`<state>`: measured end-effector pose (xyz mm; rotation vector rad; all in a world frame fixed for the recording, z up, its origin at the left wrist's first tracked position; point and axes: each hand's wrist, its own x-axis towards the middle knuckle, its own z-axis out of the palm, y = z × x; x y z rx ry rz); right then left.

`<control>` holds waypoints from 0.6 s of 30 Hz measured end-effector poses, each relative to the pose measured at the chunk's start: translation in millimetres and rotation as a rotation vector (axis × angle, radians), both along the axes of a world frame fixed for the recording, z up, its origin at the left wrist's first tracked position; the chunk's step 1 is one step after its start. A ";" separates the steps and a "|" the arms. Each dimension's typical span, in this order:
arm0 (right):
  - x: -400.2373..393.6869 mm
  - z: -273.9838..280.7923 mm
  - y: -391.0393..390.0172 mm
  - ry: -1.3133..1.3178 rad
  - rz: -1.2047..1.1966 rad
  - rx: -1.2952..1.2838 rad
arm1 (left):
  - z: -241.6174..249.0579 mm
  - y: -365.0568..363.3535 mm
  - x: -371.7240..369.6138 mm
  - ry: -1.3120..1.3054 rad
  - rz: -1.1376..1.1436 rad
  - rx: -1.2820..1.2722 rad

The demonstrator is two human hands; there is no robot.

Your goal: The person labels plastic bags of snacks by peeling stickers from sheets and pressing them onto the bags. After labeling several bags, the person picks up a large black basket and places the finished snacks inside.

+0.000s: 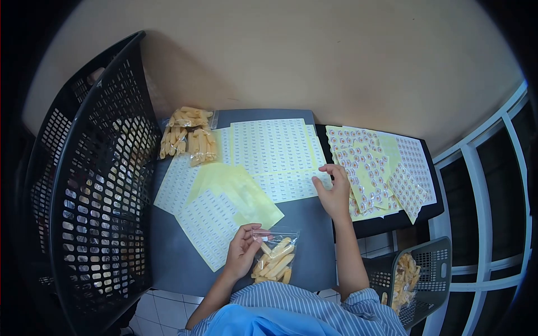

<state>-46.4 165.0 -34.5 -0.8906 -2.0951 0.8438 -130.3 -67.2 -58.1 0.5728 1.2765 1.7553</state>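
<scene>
My left hand [242, 252] grips the top left corner of a clear plastic bag of pale yellow snack sticks [276, 260] at the table's near edge. A small white label shows near its fingertips. My right hand [335, 195] is over the right edge of a white sheet of small printed labels [269, 147]. Its thumb and index finger are apart, with nothing visible between them. Nearer to me, another label sheet [206, 227] lies at an angle, overlapping yellowish backing paper [260, 204].
Filled snack bags [193, 134] lie at the table's back left. A tall dark crate [101, 168] stands left. Sheets of round stickers [364, 168] cover a black surface on the right. Below it, a smaller basket [434, 274] holds more snacks. A wall [269, 56] rises behind.
</scene>
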 end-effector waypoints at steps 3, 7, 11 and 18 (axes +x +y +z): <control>-6.2 -0.9 2.2 -0.026 -0.022 0.087 | -5.7 -3.0 0.4 0.021 -0.015 0.015; 22.4 -22.5 26.8 -0.022 -0.202 0.114 | -4.8 -5.7 1.0 0.020 -0.002 0.011; 85.3 -51.7 46.1 -0.107 -0.512 0.266 | -8.0 -4.8 -0.8 0.036 0.000 0.038; 145.0 -71.2 15.3 -0.024 -0.758 -0.214 | -7.7 -3.5 -0.2 0.059 0.001 0.040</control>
